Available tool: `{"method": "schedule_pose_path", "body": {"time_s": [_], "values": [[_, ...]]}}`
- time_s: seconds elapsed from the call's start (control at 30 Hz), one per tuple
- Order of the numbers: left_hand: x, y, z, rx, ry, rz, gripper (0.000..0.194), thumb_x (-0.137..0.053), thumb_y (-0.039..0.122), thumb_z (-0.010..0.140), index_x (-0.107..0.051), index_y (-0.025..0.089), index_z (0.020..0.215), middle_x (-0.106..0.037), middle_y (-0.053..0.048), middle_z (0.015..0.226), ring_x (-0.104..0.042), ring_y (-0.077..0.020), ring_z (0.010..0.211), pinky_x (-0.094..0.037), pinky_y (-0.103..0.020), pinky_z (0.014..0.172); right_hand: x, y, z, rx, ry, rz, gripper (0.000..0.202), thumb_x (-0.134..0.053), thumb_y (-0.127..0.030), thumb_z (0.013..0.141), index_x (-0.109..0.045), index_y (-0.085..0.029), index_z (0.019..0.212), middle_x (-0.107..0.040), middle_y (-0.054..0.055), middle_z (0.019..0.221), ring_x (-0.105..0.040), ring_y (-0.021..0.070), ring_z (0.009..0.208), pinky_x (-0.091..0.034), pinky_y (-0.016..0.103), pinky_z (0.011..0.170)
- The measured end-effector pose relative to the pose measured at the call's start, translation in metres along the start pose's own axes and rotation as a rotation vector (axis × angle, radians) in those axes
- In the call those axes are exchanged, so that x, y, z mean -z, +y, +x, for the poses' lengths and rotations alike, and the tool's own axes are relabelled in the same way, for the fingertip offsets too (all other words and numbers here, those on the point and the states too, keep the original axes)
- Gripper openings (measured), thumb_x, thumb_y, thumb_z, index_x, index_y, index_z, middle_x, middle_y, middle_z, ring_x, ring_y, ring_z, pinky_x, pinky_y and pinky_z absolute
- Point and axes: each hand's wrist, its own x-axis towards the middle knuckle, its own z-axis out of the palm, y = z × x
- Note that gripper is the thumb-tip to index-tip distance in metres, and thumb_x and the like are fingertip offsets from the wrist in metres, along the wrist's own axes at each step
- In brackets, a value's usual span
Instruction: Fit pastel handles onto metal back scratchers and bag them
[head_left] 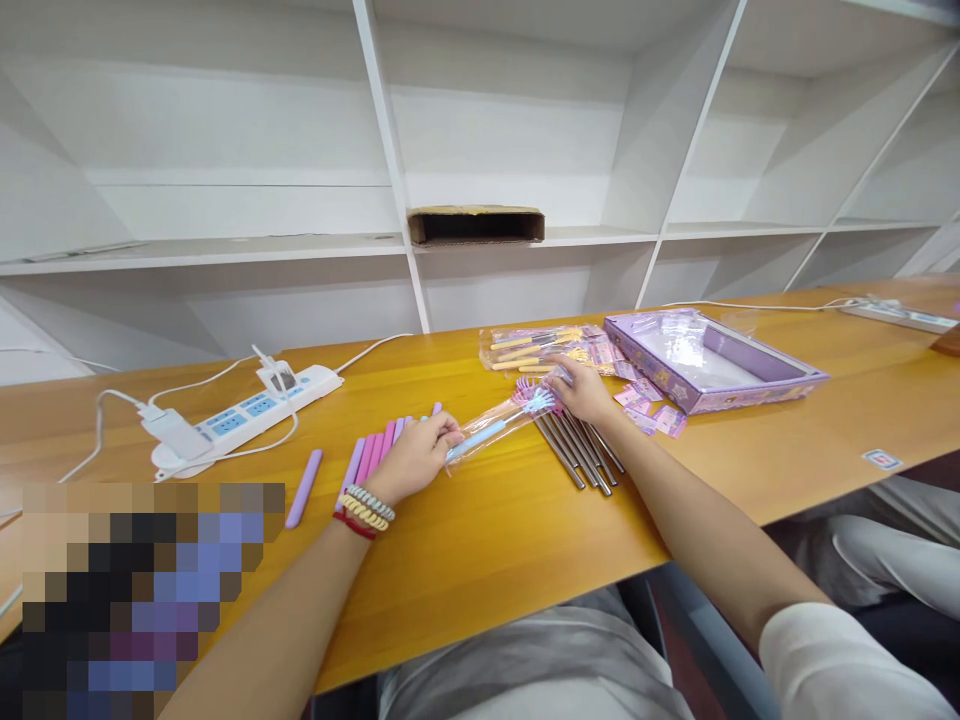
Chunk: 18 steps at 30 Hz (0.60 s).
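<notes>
A light blue back scratcher (pixel 480 438) with a claw-like head lies slantwise in a clear plastic sleeve, just above the table. My left hand (pixel 424 452) is closed on the handle end of the sleeve. At the claw end, my right hand (pixel 576 388) pinches the sleeve, its fingertips partly hidden. Under and beside that hand lie several metal rods (pixel 581 450) with pink claw heads (pixel 527 388). Several pink and purple handles (pixel 367 455) lie in a row by my left hand, partly covered by it. One purple handle (pixel 304 488) lies apart, farther left.
Bagged scratchers with yellow handles (pixel 525 352) lie at the back, beside a purple open box (pixel 720 365) and small pink cards (pixel 637 400). A white power strip (pixel 247 420) with cables sits at left. Behind stand white shelves holding a cardboard box (pixel 477 226). Another person's legs (pixel 892 540) show at right.
</notes>
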Motion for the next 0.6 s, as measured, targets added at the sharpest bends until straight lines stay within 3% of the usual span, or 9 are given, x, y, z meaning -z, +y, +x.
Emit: {"method": "schedule_pose_path", "body": {"time_s": [0.13, 0.3, 0.43, 0.6], "values": [[0.000, 0.005, 0.000, 0.062, 0.037, -0.128, 0.021, -0.047, 0.036, 0.083, -0.059, 0.020, 0.077, -0.068, -0.001, 0.076, -0.062, -0.0170, 0.076, -0.044, -0.027, 0.070, 0.007, -0.003, 0.002, 0.000, -0.019, 0.061, 0.022, -0.052, -0.028, 0.080, -0.069, -0.018, 0.089, -0.070, 0.005, 0.085, -0.064, 0.0186, 0.082, -0.047, 0.031, 0.080], [0.005, 0.012, 0.019, 0.186, 0.140, -0.113, 0.027, -0.052, 0.044, 0.079, -0.065, 0.020, 0.083, -0.070, -0.001, 0.079, -0.063, -0.0172, 0.074, -0.045, -0.027, 0.068, 0.019, 0.001, 0.013, -0.100, 0.106, 0.072, 0.025, -0.054, -0.032, 0.079, -0.070, -0.016, 0.089, -0.070, 0.006, 0.079, -0.065, 0.0190, 0.077, -0.049, 0.031, 0.076], [0.008, 0.009, 0.077, 0.141, 0.125, 0.106, 0.025, -0.053, 0.040, 0.080, -0.066, 0.020, 0.082, -0.070, -0.004, 0.081, -0.063, -0.0184, 0.078, -0.045, -0.028, 0.074, 0.026, 0.022, 0.035, -0.159, 0.191, 0.044, 0.024, -0.057, -0.031, 0.077, -0.070, -0.014, 0.088, -0.070, 0.007, 0.084, -0.064, 0.0193, 0.079, -0.048, 0.033, 0.079], [-0.012, -0.004, 0.173, 0.156, 0.051, 0.196, 0.024, -0.047, 0.034, 0.083, -0.064, 0.018, 0.090, -0.069, -0.008, 0.090, -0.062, -0.0211, 0.089, -0.044, -0.030, 0.080, 0.030, 0.061, 0.064, -0.235, 0.229, -0.053, 0.024, -0.058, -0.032, 0.076, -0.069, -0.015, 0.089, -0.069, 0.007, 0.087, -0.063, 0.0191, 0.078, -0.047, 0.032, 0.079]]}}
